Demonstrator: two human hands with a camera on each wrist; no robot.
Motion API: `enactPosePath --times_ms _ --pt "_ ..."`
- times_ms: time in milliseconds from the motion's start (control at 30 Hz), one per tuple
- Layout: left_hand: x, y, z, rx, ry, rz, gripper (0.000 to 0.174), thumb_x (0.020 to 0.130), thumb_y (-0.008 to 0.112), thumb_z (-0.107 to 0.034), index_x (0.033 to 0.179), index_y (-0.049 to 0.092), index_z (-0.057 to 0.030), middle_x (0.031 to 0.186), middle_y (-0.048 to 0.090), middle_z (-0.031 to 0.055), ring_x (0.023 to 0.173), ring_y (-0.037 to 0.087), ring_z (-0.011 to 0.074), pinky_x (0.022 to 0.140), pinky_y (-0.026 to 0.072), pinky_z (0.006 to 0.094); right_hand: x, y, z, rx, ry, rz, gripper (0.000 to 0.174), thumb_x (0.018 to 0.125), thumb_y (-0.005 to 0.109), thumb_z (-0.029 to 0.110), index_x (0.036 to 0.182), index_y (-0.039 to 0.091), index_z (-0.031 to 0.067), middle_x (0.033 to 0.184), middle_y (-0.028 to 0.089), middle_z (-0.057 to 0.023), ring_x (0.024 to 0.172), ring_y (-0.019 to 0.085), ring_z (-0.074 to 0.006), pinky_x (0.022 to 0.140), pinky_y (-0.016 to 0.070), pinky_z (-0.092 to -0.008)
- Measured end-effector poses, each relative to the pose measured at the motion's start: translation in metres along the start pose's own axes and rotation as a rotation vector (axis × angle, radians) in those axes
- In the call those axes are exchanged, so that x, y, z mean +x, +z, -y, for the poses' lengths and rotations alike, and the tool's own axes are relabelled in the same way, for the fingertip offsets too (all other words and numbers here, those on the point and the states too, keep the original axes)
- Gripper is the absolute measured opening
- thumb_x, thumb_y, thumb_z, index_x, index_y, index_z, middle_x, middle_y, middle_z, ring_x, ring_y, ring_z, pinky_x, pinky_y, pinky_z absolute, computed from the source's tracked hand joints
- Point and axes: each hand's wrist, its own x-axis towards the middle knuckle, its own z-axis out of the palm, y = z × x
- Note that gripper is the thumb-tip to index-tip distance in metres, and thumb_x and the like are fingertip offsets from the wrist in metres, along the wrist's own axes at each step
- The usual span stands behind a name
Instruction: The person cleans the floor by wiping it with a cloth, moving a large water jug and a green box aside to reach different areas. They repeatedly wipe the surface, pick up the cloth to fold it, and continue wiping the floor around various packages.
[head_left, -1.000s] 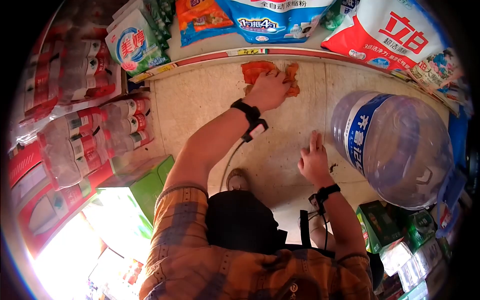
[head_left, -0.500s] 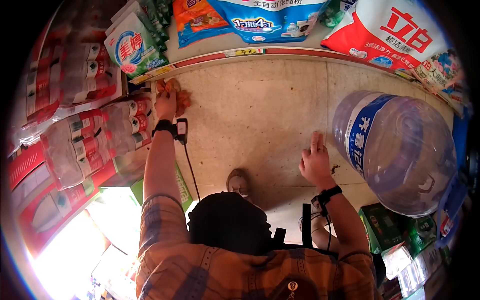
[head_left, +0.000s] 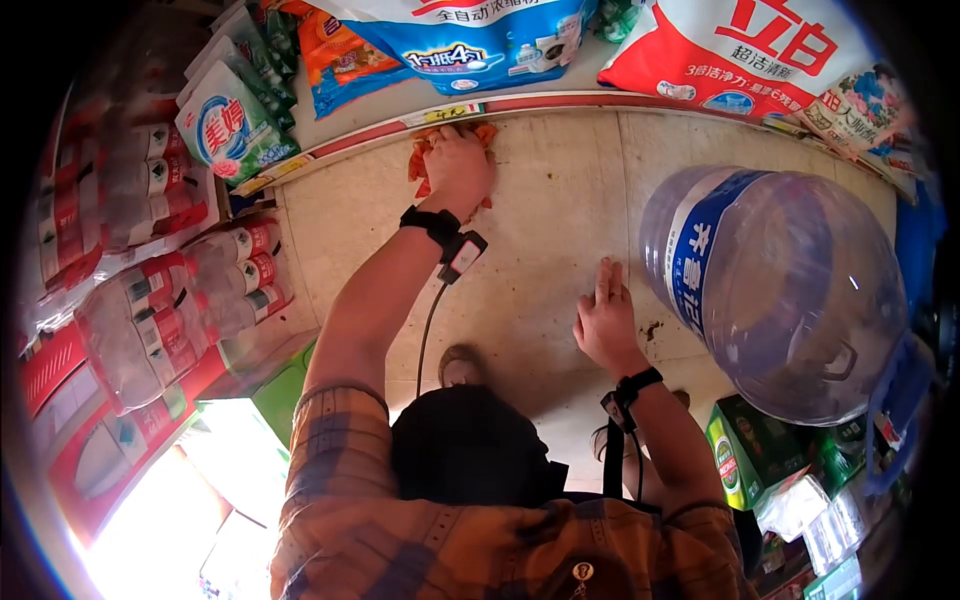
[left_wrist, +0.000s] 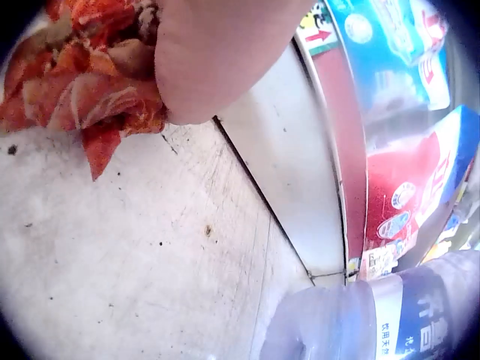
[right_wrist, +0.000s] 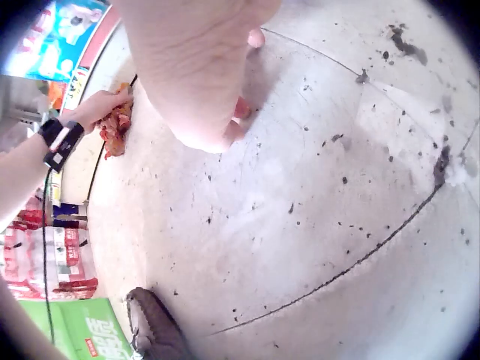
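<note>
Bunched under my left hand [head_left: 460, 172] is a crumpled orange-red cloth [left_wrist: 82, 94]. In the head view the hand grips it on the pale tiled floor [head_left: 540, 220], close to the shelf's front edge. The cloth's loose folds spread past the fingers in the left wrist view, while the hand covers its middle. My right hand [head_left: 607, 325] is low over the floor, left of a big clear water jug [head_left: 810, 300] with a blue label. Its fingers point forward with two of them straight, and it holds nothing.
Detergent bags [head_left: 490, 50] line the low shelf ahead. Shrink-wrapped bottle packs [head_left: 150, 320] and a green box [head_left: 270, 390] stand at left. Dark green boxes [head_left: 750, 450] are at lower right. A shoe [head_left: 460, 368] stands on the floor. Dark specks dot the tiles in the right wrist view.
My left hand swept the cloth left to the bottle packs, then came back right along the shelf edge. The right hand stayed in place, and the head view shifted slightly.
</note>
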Motion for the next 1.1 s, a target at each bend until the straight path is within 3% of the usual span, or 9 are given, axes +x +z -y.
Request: enactPosePath --times_ms 100,167,300,400,533,667,867,1000,1100 --pt "-0.004 0.009 0.006 0.050 0.096 -0.166 0.038 0.087 0.059 -0.033 0.110 0.063 -0.0030 0.109 0.055 0.0220 0.097 0.060 0.0366 0.069 0.0536 0.0457 0.004 -0.002 0.008 0.010 0.047 0.010 0.028 0.069 0.074 0.021 0.084 0.064 -0.0014 0.145 0.025 -0.0419 0.133 0.032 -0.0572 0.104 0.0367 -0.0541" --pt "-0.019 0.016 -0.013 0.128 0.368 -0.214 0.031 0.086 0.057 -0.024 0.108 0.065 -0.0047 0.111 0.055 0.0178 0.099 0.059 0.0330 0.066 0.0511 0.0443 0.005 0.002 0.008 0.003 0.043 -0.017 0.028 0.069 0.074 0.021 0.084 0.064 -0.0013 0.146 0.026 -0.0415 0.133 0.033 -0.0572 0.103 0.0372 -0.0541" --pt "-0.080 0.024 -0.065 -0.027 0.898 -0.094 0.032 0.083 0.057 -0.019 0.113 0.066 -0.0109 0.127 0.053 0.0152 0.120 0.049 0.0337 0.085 0.0447 0.0466 0.003 -0.002 0.004 -0.012 0.027 -0.005 0.027 0.069 0.073 0.019 0.084 0.065 -0.0013 0.146 0.026 -0.0403 0.132 0.034 -0.0569 0.101 0.0395 -0.0532" --pt "-0.090 0.031 -0.041 -0.263 1.041 -0.082 0.037 0.083 0.058 -0.020 0.120 0.063 -0.0141 0.135 0.049 0.0136 0.133 0.040 0.0345 0.093 0.0410 0.0459 0.003 -0.005 -0.001 0.011 0.016 0.036 0.027 0.069 0.072 0.018 0.085 0.065 -0.0020 0.146 0.027 -0.0392 0.132 0.035 -0.0556 0.100 0.0410 -0.0518" --pt "-0.060 0.017 0.033 -0.286 0.804 -0.162 0.057 0.069 0.073 -0.029 0.123 0.061 -0.0161 0.139 0.045 0.0128 0.135 0.035 0.0374 0.112 0.0280 0.0518 -0.002 -0.004 0.000 -0.002 0.007 0.041 0.027 0.069 0.071 0.017 0.086 0.065 -0.0024 0.146 0.028 -0.0386 0.132 0.035 -0.0541 0.099 0.0421 -0.0505" --pt "-0.053 0.042 0.145 -0.106 0.364 -0.191 0.055 0.088 0.059 -0.043 0.139 0.052 -0.0232 0.151 0.035 0.0151 0.142 0.027 0.0377 0.113 0.0174 0.0609 0.000 -0.002 -0.003 -0.008 -0.011 -0.031 0.022 0.071 0.069 0.016 0.084 0.064 -0.0015 0.147 0.027 -0.0364 0.132 0.037 -0.0531 0.094 0.0450 -0.0507" --pt "-0.099 0.077 0.240 -0.276 -0.268 -0.232 0.065 0.086 0.062 -0.047 0.145 0.042 -0.0256 0.152 0.029 0.0269 0.139 0.029 0.0444 0.113 0.0257 0.0518 0.002 -0.005 0.000 -0.024 -0.006 0.004 0.025 0.070 0.070 0.017 0.086 0.065 -0.0017 0.146 0.028 -0.0378 0.132 0.036 -0.0541 0.096 0.0440 -0.0513" --pt "-0.120 0.102 0.180 -0.344 0.018 -0.470 0.064 0.084 0.067 -0.027 0.141 0.042 -0.0130 0.142 0.038 0.0281 0.127 0.038 0.0484 0.106 0.0300 0.0595 0.003 -0.001 0.003 -0.042 0.001 0.010 0.028 0.069 0.070 0.019 0.088 0.066 -0.0019 0.146 0.028 -0.0394 0.132 0.034 -0.0553 0.097 0.0424 -0.0528" --pt "-0.147 0.060 0.090 -0.441 0.339 -0.280 0.053 0.079 0.068 -0.012 0.130 0.052 -0.0089 0.134 0.045 0.0249 0.124 0.042 0.0462 0.102 0.0359 0.0587 0.005 -0.002 0.005 -0.029 0.024 0.051 0.028 0.069 0.070 0.018 0.089 0.066 -0.0010 0.145 0.028 -0.0390 0.133 0.034 -0.0555 0.098 0.0419 -0.0536"
